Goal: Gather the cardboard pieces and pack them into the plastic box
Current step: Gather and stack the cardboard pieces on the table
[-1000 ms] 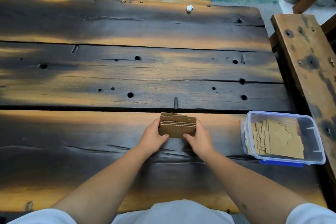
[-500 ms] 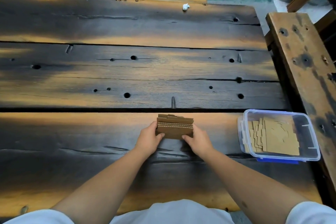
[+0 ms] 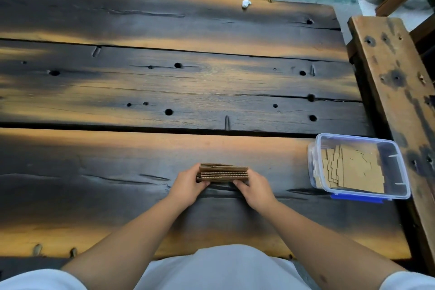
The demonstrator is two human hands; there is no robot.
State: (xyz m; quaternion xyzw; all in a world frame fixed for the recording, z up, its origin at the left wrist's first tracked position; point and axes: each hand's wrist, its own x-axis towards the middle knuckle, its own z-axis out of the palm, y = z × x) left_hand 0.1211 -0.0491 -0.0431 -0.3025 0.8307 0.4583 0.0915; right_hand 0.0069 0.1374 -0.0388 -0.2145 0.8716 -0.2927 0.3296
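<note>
**A:** From the head view, what do we have between our hands?

**B:** A stack of cardboard pieces (image 3: pixel 223 173), standing on edge on the counter (image 3: pixel 164 92), close to its near edge and about midway along it. Our left hand (image 3: pixel 188 186) presses one end and our right hand (image 3: pixel 255 187) the other, so each grip is closed on the stack, fingers curled under the front face.

**A:** Which way does the stack run?

**B:** Its long axis lies left to right, parallel to the counter's near edge. We see the corrugated top edges, and a few pieces at the back stand slightly higher than the rest, so the stack looks not quite squared.

**A:** And the plastic box (image 3: pixel 400 172)?

**B:** At the counter's right edge, toward the near right corner, well apart from the stack. It is open, with cardboard pieces already lying flat inside, bunched toward its left wall. A blue clip (image 3: pixel 357 198) shows on its near side.

**A:** So the move turns on what?

**B:** The box lies straight off to the right of our grip, on the right hand's side. We judge the right hand is the nearer one to carry or lead the stack across. The box's long side runs away from us while the stack runs crosswise, so we would probably need to turn the stack and lay it flat to match what is inside.

**A:** Anything else on the counter?

**B:** Only a small white scrap (image 3: pixel 246 3) near the far edge, out of our way.
</note>
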